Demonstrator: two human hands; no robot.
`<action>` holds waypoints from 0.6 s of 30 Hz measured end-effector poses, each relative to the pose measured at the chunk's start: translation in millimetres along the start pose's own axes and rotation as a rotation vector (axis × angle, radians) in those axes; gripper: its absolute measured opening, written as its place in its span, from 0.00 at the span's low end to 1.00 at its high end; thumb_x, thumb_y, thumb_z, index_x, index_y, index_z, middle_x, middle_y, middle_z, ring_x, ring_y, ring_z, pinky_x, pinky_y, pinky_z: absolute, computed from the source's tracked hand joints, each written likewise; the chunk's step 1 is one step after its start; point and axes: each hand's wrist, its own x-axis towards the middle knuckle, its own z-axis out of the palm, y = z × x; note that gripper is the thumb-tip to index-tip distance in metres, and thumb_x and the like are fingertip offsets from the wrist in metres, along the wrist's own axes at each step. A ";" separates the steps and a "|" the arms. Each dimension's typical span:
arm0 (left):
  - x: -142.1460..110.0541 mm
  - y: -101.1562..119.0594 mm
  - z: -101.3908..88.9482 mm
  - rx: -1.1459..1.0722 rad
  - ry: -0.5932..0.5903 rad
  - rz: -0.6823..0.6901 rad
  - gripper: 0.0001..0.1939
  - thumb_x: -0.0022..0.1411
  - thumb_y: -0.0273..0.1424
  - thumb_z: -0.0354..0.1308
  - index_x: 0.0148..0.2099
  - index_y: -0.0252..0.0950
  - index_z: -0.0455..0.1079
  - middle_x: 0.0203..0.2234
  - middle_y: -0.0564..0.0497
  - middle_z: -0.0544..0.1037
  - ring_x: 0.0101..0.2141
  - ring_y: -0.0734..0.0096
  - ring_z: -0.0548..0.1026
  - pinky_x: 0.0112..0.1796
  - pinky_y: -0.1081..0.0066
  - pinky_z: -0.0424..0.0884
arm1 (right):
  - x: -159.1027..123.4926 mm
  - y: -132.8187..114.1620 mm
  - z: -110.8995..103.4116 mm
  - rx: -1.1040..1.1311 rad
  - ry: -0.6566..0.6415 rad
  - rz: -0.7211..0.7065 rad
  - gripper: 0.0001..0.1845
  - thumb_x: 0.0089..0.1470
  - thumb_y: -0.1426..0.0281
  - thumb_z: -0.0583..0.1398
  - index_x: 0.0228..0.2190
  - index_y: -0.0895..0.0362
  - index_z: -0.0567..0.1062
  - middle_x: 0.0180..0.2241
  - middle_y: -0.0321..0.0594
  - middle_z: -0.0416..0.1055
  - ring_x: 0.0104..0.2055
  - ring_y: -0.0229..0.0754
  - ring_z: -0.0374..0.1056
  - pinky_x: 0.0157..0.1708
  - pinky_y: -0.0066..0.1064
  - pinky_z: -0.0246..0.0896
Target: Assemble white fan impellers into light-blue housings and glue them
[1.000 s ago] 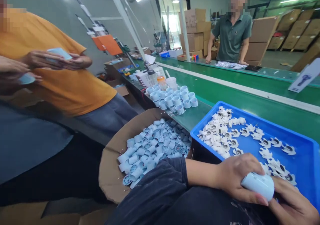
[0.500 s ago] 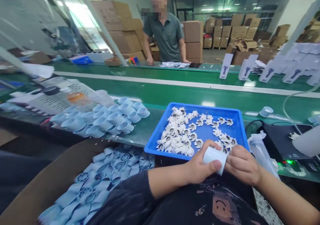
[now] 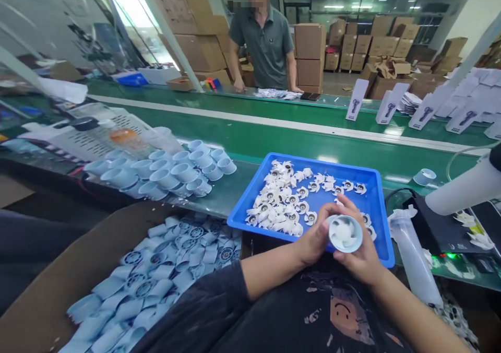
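Observation:
Between both hands, over the front edge of a blue tray [image 3: 309, 161], I hold a light blue plastic cup-shaped housing [image 3: 357, 243] with its round opening facing me. A white fan impeller [image 3: 344, 232] sits inside that opening. My left hand [image 3: 316, 242] is closed around the housing's left side, its fingers partly hidden behind it. My right hand [image 3: 364, 256] wraps the right side, thumb below the rim. Many loose white impellers [image 3: 276, 209] lie in the tray, most heaped toward its left side.
Light blue housings [image 3: 172, 173] stand grouped on the bench at left. A cardboard box [image 3: 113, 227] below holds many more. At right are a black device [image 3: 442, 222], a white cylinder [image 3: 465, 186] and a single housing [image 3: 425, 176]. Across the green belt [image 3: 250, 126] stands a person [image 3: 262, 50].
The housing has turned from sideways to facing me, showing the impeller inside. My right hand has gone from a pinch at its end to a wrap around its side.

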 end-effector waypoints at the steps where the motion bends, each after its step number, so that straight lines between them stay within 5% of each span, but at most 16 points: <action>1: 1.8 1.5 -2.2 -0.010 0.062 -0.014 0.36 0.44 0.56 0.67 0.47 0.42 0.60 0.44 0.49 0.67 0.45 0.63 0.70 0.45 0.66 0.66 | 1.8 -1.6 -2.9 0.023 0.016 -0.012 0.32 0.58 0.50 0.55 0.60 0.49 0.56 0.58 0.49 0.61 0.61 0.54 0.59 0.55 0.51 0.61; 4: 4.4 13.6 -13.5 -0.112 0.209 -0.057 0.36 0.43 0.49 0.71 0.50 0.44 0.60 0.46 0.50 0.68 0.45 0.64 0.71 0.43 0.67 0.67 | 8.6 -10.7 -18.1 -0.247 -0.029 0.004 0.28 0.56 0.58 0.60 0.56 0.50 0.60 0.47 0.46 0.70 0.47 0.51 0.70 0.44 0.43 0.69; 8: 0.3 15.9 -19.0 -0.319 0.175 -0.306 0.28 0.46 0.46 0.70 0.44 0.37 0.68 0.39 0.49 0.74 0.35 0.66 0.74 0.36 0.68 0.70 | 16.7 -22.9 -18.4 -0.812 -0.294 -0.054 0.26 0.50 0.74 0.58 0.52 0.53 0.66 0.44 0.51 0.70 0.40 0.54 0.69 0.36 0.45 0.68; 13: -1.0 -3.7 -17.9 -0.481 0.263 -0.325 0.11 0.50 0.31 0.66 0.35 0.34 0.69 0.27 0.53 0.74 0.28 0.72 0.73 0.33 0.73 0.68 | 23.6 -18.4 7.1 -0.507 -0.460 -0.082 0.31 0.49 0.72 0.58 0.56 0.53 0.63 0.52 0.50 0.67 0.52 0.55 0.66 0.48 0.52 0.66; 18: 2.0 0.4 -26.7 -0.573 0.300 -0.320 0.12 0.56 0.39 0.59 0.37 0.35 0.68 0.27 0.52 0.75 0.26 0.69 0.74 0.30 0.70 0.69 | 19.0 -13.6 -6.1 -0.332 -0.279 -0.109 0.26 0.57 0.69 0.59 0.57 0.51 0.63 0.53 0.48 0.67 0.53 0.50 0.67 0.49 0.45 0.68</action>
